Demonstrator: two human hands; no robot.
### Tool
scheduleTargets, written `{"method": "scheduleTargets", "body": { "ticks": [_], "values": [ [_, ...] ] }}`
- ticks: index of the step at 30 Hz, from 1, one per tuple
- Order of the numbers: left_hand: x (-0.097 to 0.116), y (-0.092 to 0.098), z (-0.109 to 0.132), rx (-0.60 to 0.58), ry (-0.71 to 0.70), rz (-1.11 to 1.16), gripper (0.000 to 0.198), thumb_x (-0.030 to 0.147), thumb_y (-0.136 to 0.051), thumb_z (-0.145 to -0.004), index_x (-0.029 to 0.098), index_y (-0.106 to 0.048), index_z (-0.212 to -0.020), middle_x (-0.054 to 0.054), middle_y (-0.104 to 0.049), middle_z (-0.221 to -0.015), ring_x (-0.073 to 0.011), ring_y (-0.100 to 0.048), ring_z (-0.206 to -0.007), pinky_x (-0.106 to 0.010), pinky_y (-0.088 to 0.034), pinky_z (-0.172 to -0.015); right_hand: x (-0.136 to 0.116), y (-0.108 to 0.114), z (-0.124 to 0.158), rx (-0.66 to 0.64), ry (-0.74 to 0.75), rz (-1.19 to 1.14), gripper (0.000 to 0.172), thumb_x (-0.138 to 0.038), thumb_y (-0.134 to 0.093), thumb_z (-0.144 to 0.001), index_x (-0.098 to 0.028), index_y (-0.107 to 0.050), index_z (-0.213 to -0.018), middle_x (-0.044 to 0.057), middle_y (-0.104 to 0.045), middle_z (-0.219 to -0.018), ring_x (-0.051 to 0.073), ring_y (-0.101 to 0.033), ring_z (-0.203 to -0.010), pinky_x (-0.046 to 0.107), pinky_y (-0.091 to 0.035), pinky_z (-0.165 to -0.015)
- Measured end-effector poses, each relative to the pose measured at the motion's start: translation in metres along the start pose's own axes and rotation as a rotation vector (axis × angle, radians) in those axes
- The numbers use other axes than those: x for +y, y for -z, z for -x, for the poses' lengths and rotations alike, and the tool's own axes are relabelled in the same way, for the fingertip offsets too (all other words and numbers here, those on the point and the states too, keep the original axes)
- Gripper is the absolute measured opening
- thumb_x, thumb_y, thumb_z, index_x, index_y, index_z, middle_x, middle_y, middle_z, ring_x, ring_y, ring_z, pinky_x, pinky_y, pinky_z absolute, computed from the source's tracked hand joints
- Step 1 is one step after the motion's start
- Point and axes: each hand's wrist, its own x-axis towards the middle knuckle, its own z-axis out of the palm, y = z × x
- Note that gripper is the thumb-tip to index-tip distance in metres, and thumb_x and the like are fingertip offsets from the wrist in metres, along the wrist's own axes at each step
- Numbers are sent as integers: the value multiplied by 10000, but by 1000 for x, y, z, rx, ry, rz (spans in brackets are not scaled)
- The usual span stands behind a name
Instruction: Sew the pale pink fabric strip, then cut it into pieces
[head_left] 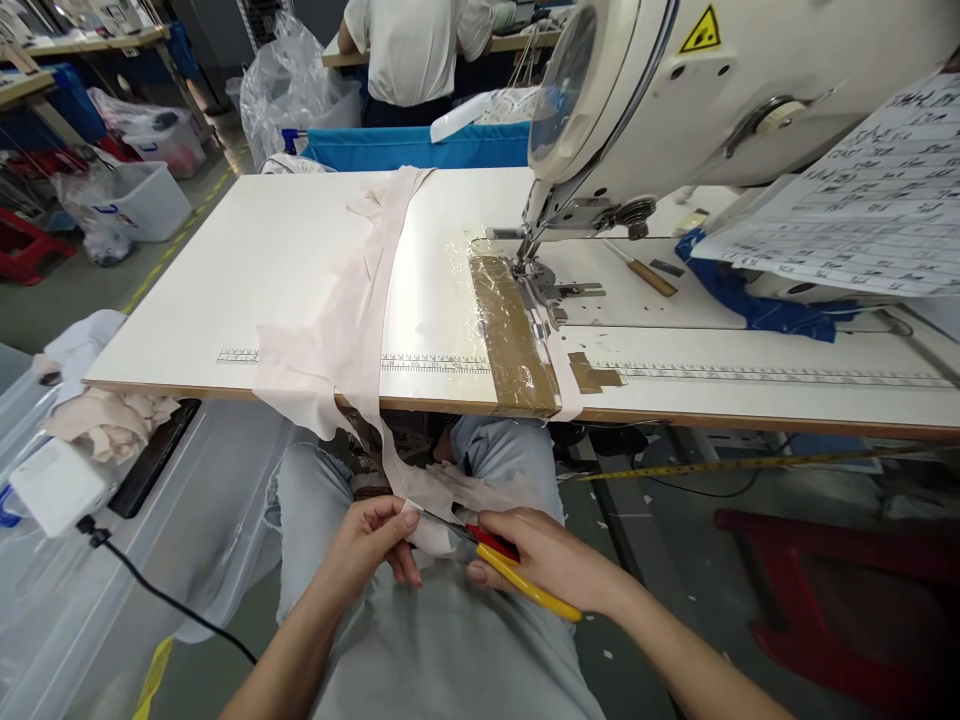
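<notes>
Pinching with thumb and fingertips, the left hand (371,545) is closed on the loose end of a pale pink fabric strip (371,300), low over the person's lap. The right hand (551,565) sits just to the right of it, curled shut around a pair of snips (529,585) with yellow and red handles. The snips' thin blades point left, toward the pinched cloth, and reach the fabric right beside the left thumb.

From the left hand the strip climbs up and away, goes over the near edge of the table (225,300), and runs flat across the top toward its far side. A wider, crumpled flap of the strip hangs over the edge up and to the left of the hand. The sewing machine (675,90) stands well above and to the right of both hands, apart from the strip.

The strip looks thin, light and limp: it folds, wrinkles and drapes under its own weight, so it will probably give no resistance and slide or stretch if tugged. A fingertip pinch close to the point being worked on, as the left hand has now, seems the best hold, keeping that short span taut. Grabbing it farther up would likely leave slack. The snips look rigid and small, held along their handles.
</notes>
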Motion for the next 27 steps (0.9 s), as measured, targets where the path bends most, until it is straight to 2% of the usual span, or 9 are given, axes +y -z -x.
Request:
{"method": "scheduleTargets", "body": {
  "ticks": [4,9,18,22,25,27],
  "values": [
    [0,0,-1,-3,-3,11,444,563,-720,-705,139,-589,-686,-4,-610,-461,-129,-602,-400,-168,-414,-397,-2,-1,0,47,-42,74,479,-548,-572,-833,-217,-288,-636,-53,-372,-575,119,-359,-516,240,-217,-492],
    [-3,2,-2,-13,-6,22,432,549,-718,-717,139,-592,-670,-5,-605,-444,-118,-588,-389,-167,-411,-404,3,-6,1,61,-43,21,500,-518,-592,-825,-214,-261,-605,-62,-311,-545,113,-334,-501,235,-196,-476],
    [-4,-1,-2,-6,17,10,453,571,-730,-685,145,-578,-660,-15,-608,-435,-125,-574,-374,-182,-421,-403,2,-9,-4,97,-47,138,479,-545,-630,-807,-218,-322,-641,-46,-422,-584,133,-383,-530,249,-203,-509],
    [-2,-1,-3,-7,9,2,457,576,-712,-703,136,-592,-687,-12,-612,-461,-118,-580,-387,-178,-419,-414,7,-13,-5,107,-64,37,486,-536,-614,-809,-215,-314,-600,-49,-377,-548,127,-358,-507,249,-206,-492],
    [-5,-5,-5,-11,9,-20,469,596,-697,-711,149,-556,-699,-11,-614,-475,-133,-612,-432,-180,-429,-437,5,-15,-7,183,-53,-113,426,-533,-598,-802,-220,-360,-640,-39,-422,-598,133,-367,-542,240,-254,-501],
    [-7,-12,-5,-60,24,-38,473,623,-654,-736,169,-527,-783,-13,-638,-520,-159,-648,-486,-201,-457,-468,-1,-17,-9,247,-3,-257,362,-496,-582,-807,-222,-378,-687,-34,-435,-647,137,-383,-579,232,-295,-519]
  ]
}}
